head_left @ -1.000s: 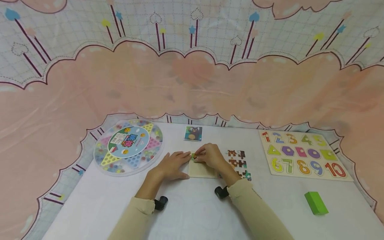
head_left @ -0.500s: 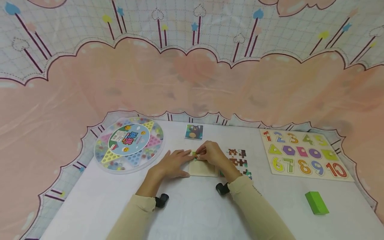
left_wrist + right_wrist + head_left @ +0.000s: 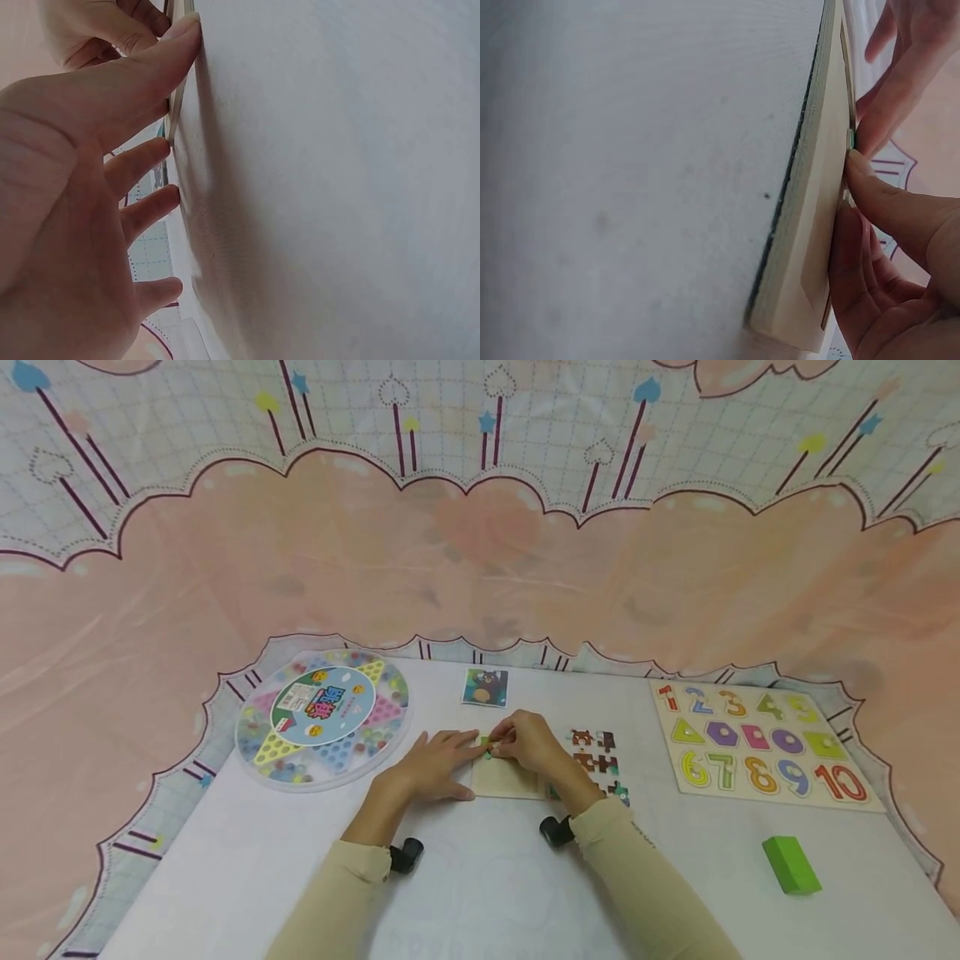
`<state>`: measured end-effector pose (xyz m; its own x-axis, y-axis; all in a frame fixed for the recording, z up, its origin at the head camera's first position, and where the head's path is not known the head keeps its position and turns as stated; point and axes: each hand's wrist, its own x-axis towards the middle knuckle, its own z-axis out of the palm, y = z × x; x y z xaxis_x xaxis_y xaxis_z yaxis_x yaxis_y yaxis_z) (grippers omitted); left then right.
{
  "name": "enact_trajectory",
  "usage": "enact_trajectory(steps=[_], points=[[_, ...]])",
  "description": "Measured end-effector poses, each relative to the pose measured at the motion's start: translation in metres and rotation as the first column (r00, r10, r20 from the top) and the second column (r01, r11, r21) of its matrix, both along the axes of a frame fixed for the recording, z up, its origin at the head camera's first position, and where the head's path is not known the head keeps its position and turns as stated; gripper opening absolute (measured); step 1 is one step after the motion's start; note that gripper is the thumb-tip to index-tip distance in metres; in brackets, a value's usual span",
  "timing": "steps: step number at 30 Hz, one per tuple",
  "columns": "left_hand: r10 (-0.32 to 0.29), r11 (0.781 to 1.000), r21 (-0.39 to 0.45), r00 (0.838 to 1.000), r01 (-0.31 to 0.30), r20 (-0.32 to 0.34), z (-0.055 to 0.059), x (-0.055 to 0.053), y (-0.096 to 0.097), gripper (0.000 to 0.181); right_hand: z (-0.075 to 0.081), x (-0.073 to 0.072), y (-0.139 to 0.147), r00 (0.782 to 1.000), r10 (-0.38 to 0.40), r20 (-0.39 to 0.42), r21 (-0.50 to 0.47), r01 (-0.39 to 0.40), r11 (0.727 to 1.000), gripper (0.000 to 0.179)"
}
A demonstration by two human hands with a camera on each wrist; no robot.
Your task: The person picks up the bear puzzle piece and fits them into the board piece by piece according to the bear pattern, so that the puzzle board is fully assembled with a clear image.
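A small square wooden puzzle tray [image 3: 506,781] lies at the middle of the table in the head view. My left hand [image 3: 433,768] rests along its left side, fingers spread, with the thumb touching the tray's edge in the left wrist view. Over the tray's far left corner, my right hand [image 3: 528,743] pinches a small green jigsaw piece [image 3: 488,755] between thumb and fingers. Those fingers hide most of the piece. In the right wrist view the piece shows only as a thin green edge [image 3: 851,139] at the tray's surface.
Several loose brown and green jigsaw pieces [image 3: 606,766] lie right of the tray. Behind it is a bear picture card [image 3: 485,687]. A round Chinese checkers set [image 3: 322,718] sits left, a number board [image 3: 761,747] right, and a green block [image 3: 792,866] nearer on the right.
My right hand's fingertips have shifted slightly at the tray's far left corner, still pinching the jigsaw piece. My left hand stays by the tray. The head view has tilted a little.
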<state>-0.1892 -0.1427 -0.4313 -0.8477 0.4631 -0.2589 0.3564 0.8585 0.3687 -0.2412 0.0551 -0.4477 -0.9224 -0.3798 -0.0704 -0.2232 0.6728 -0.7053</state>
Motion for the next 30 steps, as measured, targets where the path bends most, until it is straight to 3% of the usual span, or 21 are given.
enact_trajectory(steps=[7, 16, 21, 30], points=[[-0.002, 1.0, 0.029, 1.0, 0.002, -0.001, -0.002, -0.006, 0.001, 0.077, 0.004, -0.003, 0.005, 1.0, 0.014, 0.016, -0.002, -0.014, 1.0, 0.018], [-0.023, 0.999, 0.023, 1.0, 0.023, 0.008, -0.002, -0.006, 0.006, 0.079, 0.012, -0.002, 0.023, 0.992, 0.035, 0.125, -0.046, -0.03, 0.998, 0.033], [-0.011, 1.0, 0.007, 1.0, 0.011, 0.003, -0.002, -0.006, 0.003, 0.077, 0.023, 0.0, 0.037, 0.995, 0.024, 0.099, -0.079, -0.016, 0.997, 0.036], [0.01, 1.0, 0.025, 1.0, -0.011, 0.021, -0.003, -0.003, -0.001, 0.079, 0.032, 0.001, 0.078, 1.0, 0.004, -0.01, -0.005, -0.004, 1.0, 0.039]])
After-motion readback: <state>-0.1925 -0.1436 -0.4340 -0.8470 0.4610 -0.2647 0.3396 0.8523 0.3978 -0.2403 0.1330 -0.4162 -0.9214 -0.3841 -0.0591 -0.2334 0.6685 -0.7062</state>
